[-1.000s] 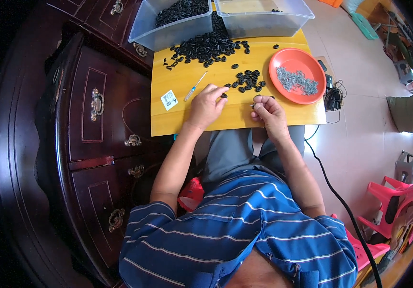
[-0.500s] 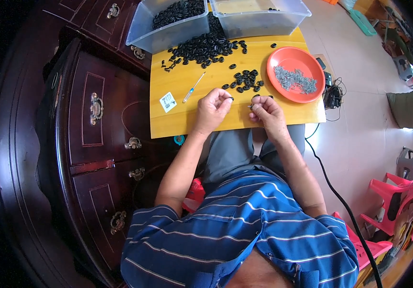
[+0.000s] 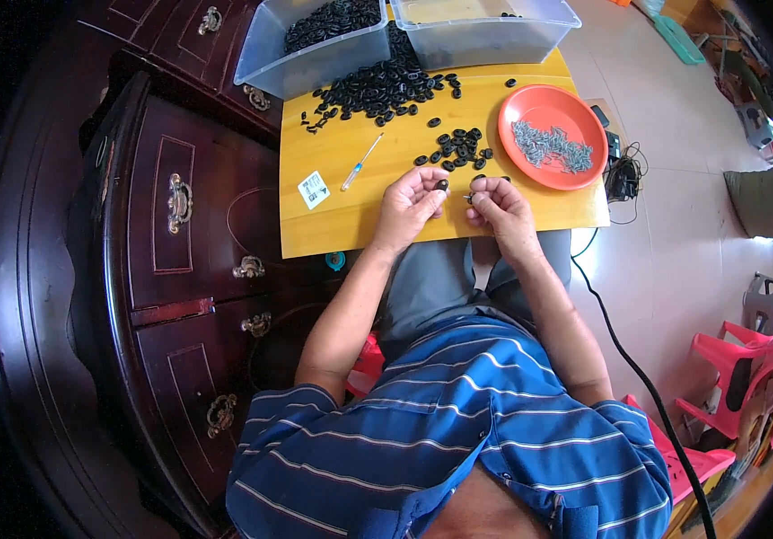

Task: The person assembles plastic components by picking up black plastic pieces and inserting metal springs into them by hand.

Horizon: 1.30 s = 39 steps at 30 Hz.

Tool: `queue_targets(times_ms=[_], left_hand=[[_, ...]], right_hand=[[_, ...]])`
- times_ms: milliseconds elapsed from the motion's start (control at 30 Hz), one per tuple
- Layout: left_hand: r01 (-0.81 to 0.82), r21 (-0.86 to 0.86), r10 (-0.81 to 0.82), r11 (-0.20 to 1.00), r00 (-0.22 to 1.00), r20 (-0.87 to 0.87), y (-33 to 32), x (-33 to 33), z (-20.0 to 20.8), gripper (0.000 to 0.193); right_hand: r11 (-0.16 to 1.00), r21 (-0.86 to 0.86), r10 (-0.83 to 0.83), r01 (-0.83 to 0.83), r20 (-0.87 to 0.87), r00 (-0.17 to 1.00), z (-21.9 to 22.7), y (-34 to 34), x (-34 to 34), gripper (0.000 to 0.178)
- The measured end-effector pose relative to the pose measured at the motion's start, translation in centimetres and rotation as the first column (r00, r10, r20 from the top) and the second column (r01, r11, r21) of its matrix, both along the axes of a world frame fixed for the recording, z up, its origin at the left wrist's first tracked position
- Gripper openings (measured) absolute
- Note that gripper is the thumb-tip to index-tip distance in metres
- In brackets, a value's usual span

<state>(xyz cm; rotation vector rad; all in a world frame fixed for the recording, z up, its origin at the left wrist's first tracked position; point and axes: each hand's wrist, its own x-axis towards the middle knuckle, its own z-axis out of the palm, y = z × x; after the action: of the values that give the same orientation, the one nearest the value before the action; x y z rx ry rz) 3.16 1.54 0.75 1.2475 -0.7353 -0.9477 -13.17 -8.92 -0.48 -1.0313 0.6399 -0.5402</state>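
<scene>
The left hand point(image 3: 412, 207) has its grip closed on a black oval piece point(image 3: 441, 185), left of the red plate point(image 3: 575, 110) and nearer the person. The right hand point(image 3: 501, 208), closer to the plate on that same near-left side, pinches a small metal piece point(image 3: 468, 196). A loose cluster of black pieces point(image 3: 458, 146) lies just left of the plate, which holds grey metal pins point(image 3: 550, 146). Well left of the plate, a slim pen-like tool point(image 3: 360, 164) and a white label point(image 3: 313, 190) rest on the table point(image 3: 342, 229).
</scene>
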Motion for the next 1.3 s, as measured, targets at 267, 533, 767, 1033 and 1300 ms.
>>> queue_targets(times_ms=[267, 533, 767, 1033, 1300], left_hand=[[0.055, -0.037, -0.050, 0.998, 0.989, 0.139, -0.3, -0.2, -0.5, 0.028], [0.087, -0.048, -0.077, 0.995, 0.980, 0.184, -0.5, -0.1, -0.9, 0.028], [0.009, 0.022, -0.011, 1.000, 0.998, 0.067, -0.3, -0.3, -0.5, 0.012], [-0.077, -0.005, 0.077, 0.997, 0.991, 0.108, -0.3, 0.0, -1.3, 0.014], [-0.089, 0.047, 0.072, 0.995, 0.956, 0.286, -0.2, 0.3, -1.2, 0.018]], right_hand=[[1.000, 0.000, 0.016, -0.016, 0.009, 1.000, 0.0, -0.1, 0.1, 0.014], [1.000, -0.009, 0.009, -0.008, 0.008, 1.000, 0.4, -0.2, 0.1, 0.014], [0.999, -0.036, 0.004, -0.001, 0.086, 0.996, -1.9, -0.5, 0.2, 0.012], [1.000, 0.010, -0.004, 0.002, 0.171, 0.985, -1.8, 0.1, 0.7, 0.012], [1.000, 0.025, 0.013, -0.018, 0.181, 0.983, -1.3, -0.3, 0.4, 0.012]])
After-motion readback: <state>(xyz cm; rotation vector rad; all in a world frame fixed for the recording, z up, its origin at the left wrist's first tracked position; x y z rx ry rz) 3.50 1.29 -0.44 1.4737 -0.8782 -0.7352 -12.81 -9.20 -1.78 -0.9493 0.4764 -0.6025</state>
